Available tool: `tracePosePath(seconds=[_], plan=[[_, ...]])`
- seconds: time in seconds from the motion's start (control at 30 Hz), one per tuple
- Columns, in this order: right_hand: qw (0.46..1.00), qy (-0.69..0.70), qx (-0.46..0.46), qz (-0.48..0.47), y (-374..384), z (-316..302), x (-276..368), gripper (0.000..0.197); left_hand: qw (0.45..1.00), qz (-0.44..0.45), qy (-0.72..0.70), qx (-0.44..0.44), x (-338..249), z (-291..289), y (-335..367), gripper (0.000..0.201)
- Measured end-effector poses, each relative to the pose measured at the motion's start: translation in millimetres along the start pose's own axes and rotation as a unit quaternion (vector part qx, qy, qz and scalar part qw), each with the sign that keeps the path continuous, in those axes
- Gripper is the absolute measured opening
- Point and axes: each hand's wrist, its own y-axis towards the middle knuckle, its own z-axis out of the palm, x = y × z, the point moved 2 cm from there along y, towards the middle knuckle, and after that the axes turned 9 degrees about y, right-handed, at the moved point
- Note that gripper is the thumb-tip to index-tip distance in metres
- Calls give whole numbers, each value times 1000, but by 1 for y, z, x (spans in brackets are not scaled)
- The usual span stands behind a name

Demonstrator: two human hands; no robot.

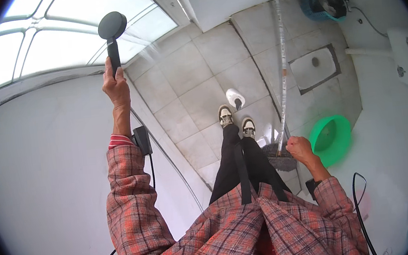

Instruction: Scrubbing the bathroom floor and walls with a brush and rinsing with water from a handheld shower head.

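Raised at the left, my left hand (116,84) is wrapped round the handle of a black hand shower (112,26). Fine streaks of water (146,51) fan out from its round head towards the tiled floor. My right hand (300,148) is closed in a loose fist at the lower right, and nothing shows in it. Just left of that fist is the lower end of a long white patterned pole (282,69), with a bushy grey head (279,162) on the floor. A green plastic basin (332,140) lies beyond my right wrist.
A white rounded object (234,98) with a dark part sits by my shoes. Further right, a pale rectangular basin (313,69) with a drain is set into the floor. A teal basket (313,9) holds dark cloth at the far right. A frosted window (75,41) is at upper left.
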Motion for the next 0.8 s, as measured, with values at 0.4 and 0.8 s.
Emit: tracePosePath(seconds=[0.4, 0.8], plan=[[997, 42, -10, 68, -22, -22, 13, 15, 985, -73, -154, 26, -73, 44, -4, 46], [990, 80, -31, 109, -26, -36, 4, 16, 969, -108, -215, 59, -119, 85, -50, 43]])
